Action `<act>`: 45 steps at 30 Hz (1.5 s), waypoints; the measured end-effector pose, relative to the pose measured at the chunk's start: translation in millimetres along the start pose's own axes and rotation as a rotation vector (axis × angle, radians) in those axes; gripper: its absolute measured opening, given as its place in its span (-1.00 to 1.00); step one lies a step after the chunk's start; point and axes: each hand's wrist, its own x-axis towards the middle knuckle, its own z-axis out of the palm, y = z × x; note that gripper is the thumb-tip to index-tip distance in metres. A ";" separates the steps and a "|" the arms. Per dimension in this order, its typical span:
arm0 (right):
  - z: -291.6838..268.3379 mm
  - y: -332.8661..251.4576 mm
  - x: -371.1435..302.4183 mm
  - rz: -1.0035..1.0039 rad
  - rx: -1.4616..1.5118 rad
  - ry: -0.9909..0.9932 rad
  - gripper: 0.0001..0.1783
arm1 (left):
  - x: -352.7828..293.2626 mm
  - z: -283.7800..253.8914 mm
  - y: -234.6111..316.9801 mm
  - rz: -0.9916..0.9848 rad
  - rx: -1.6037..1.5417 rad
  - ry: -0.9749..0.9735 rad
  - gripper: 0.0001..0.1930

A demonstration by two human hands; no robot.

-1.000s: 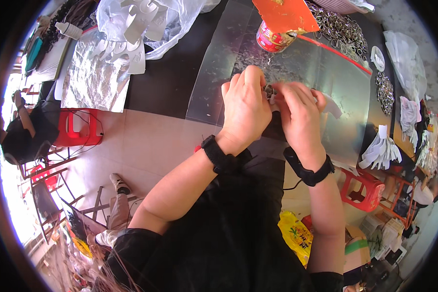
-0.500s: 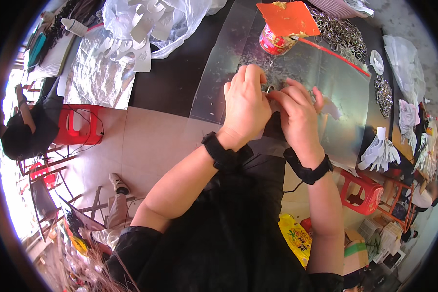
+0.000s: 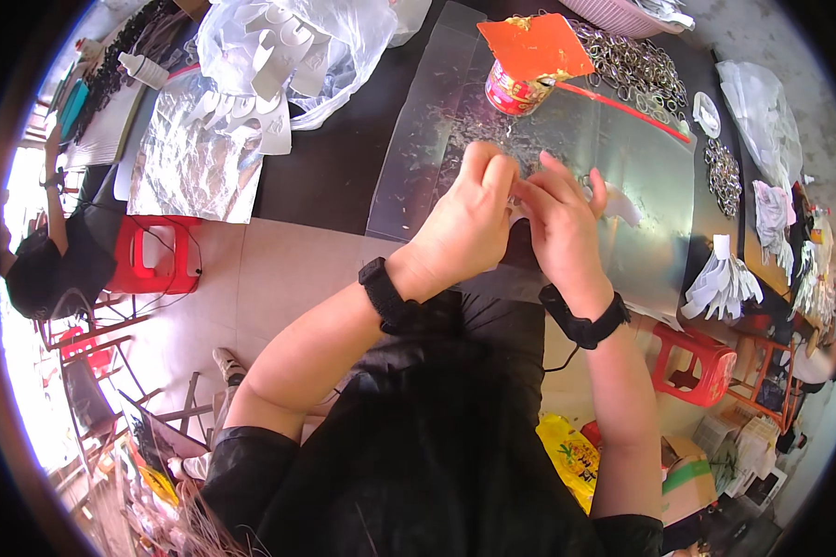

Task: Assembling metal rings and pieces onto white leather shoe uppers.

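My left hand and my right hand meet fingertip to fingertip above the near part of a clear plastic sheet. The left is closed in a pinch, and what it grips is hidden. Thumb and index finger of my right hand are pressed together, its outer fingers lifted apart. A small metal ring showed at these fingertips half a second ago; the fingers now cover it. Beyond them stands a red printed can, with an orange square plate smeared with yellowish paste on top.
Many metal rings lie heaped behind the can, near a red strip. Left are a plastic bag with white strips and a silver foil sheet. A white strip bundle sits right. Red stools flank the table.
My left wrist and forearm have swung slightly left, and the fingertips now sit a little lower. The ring that was visible between the hands is covered. The view has shifted slightly.
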 end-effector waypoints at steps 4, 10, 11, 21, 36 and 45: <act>-3.1 3.9 -3.0 0.044 0.105 -0.035 -0.71 | 0.2 -2.3 -3.5 0.053 0.061 -0.079 -0.68; -11.6 5.4 -2.0 0.113 0.238 -0.065 -0.77 | 6.1 -6.8 -14.2 0.095 0.073 -0.113 -0.73; -10.8 4.8 -3.0 0.115 0.237 -0.066 -0.77 | 5.4 -5.7 -15.6 0.047 0.076 -0.102 -0.75; 1.7 -10.7 -4.9 0.115 0.062 0.084 -0.85 | -0.4 1.6 -19.5 0.069 0.077 -0.030 -0.85; -2.4 -3.1 -1.9 0.057 0.092 -0.027 -0.80 | 4.1 -8.9 -22.6 0.135 0.091 -0.162 -0.88; -2.1 -3.3 -5.0 -0.120 -0.077 -0.005 -0.83 | 7.1 -18.0 -17.9 0.283 0.239 -0.281 -0.84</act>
